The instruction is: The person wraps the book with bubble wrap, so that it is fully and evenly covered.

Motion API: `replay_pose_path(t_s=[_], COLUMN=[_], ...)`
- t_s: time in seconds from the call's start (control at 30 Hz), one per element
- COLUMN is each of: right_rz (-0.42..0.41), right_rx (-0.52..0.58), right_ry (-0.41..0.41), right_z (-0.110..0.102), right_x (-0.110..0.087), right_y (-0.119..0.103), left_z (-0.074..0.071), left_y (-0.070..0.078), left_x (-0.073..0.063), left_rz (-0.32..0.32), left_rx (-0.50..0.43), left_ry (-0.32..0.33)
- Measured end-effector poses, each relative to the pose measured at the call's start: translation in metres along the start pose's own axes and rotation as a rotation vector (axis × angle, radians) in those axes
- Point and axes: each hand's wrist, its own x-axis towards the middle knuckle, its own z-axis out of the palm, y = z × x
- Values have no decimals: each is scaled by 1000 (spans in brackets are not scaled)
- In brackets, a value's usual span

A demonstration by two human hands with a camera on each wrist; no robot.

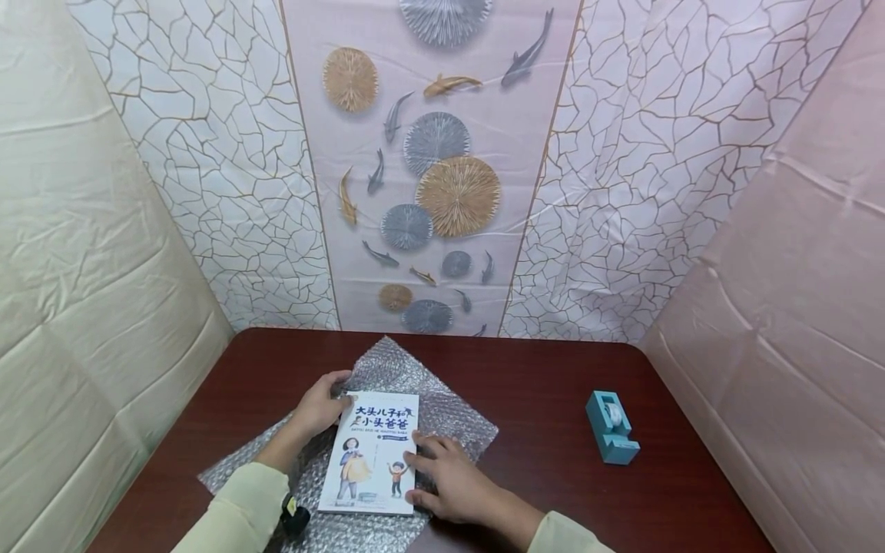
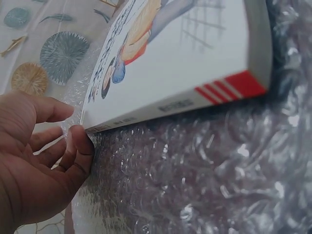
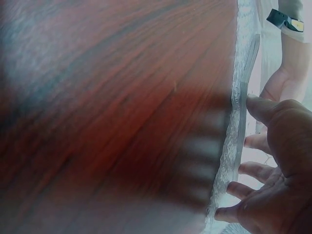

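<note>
The book (image 1: pixel 379 491) seems stiff, light, best held by edges (image 2: pixel 175 105); right fingers (image 1: pixel 435 445) spread, left fingers' (image 2: pixel 48 108) hold I cannot tell.

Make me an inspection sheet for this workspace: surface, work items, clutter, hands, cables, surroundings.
Surface: dark reddish-brown table with wood grain.
Work items: white illustrated book, lying cover up on silvery bubble wrap set askew on the table.
Clutter: only a teal tape dispenser, apart at the right; whether it belongs to the work is unclear.
Hands: left hand at the book's upper left corner; right hand at its right edge.
Cables: nothing seen.
Surroundings: fish-patterned backdrop behind, pale cloth at both sides.
</note>
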Motion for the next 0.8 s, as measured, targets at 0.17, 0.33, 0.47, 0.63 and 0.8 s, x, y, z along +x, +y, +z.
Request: replay_pose_path(t_s=[0.17,0.33,0.47,0.63,0.8], right_rz=[10,12,14,9,3], right_rx=[8,18,31,44,62], right_ry=[-12,-17,-22,-23,-27], right_z=[0,1,0,-1,-1], right_x=[1,2,1,1,1], right_y=[0,1,-1,1,2], left_z=[2,4,3,-1,0], left_y=[-1,-2,-1,-1,-3], left_x=[1,5,5,5,4], left_rz=[7,45,61,93,118], left_rx=[1,-11,-7,10,27], left_ry=[17,58,87,99,114])
